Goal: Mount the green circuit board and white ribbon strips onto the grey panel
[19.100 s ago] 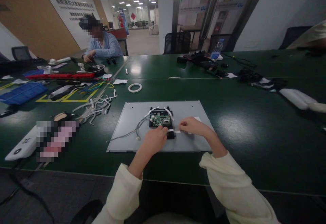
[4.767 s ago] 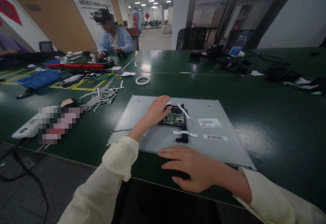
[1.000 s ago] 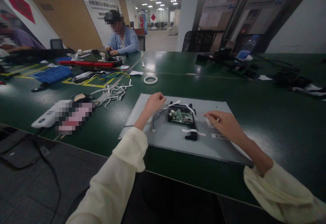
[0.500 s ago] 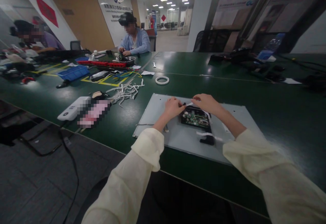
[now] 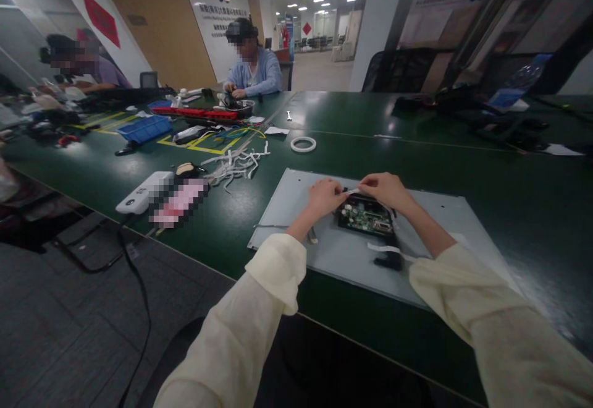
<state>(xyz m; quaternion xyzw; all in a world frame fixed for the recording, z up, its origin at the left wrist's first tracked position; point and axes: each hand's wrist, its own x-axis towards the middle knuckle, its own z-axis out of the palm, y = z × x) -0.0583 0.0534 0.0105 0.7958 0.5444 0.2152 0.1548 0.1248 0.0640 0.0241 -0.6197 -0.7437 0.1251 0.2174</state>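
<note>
A short white strip of tape [image 5: 353,191] spans the gap between my two hands at the far edge of a black-framed circuit board [image 5: 364,217]. My left hand [image 5: 325,199] pinches its left end, fingers curled and touching the frame's upper left corner. At the other end my right hand [image 5: 388,190] is closed on the strip with thumb and fingertips. Beneath lies a flat pale grey panel [image 5: 324,259]. Another white strip [image 5: 383,248] crosses the black arm at the frame's lower right. My fingers partly hide the frame's top edge.
Left of the panel lie a pile of white strips [image 5: 238,165], a pink phone-like item [image 5: 180,203] and a white device [image 5: 146,191] with a black cable. A tape roll [image 5: 303,144] is beyond the panel. A blue tray [image 5: 144,128] sits farther back. Two people sit across the table.
The whole scene has slid slightly to the right in view as my head turned. Both hands keep nearly the same place over the board, still holding the strip.
</note>
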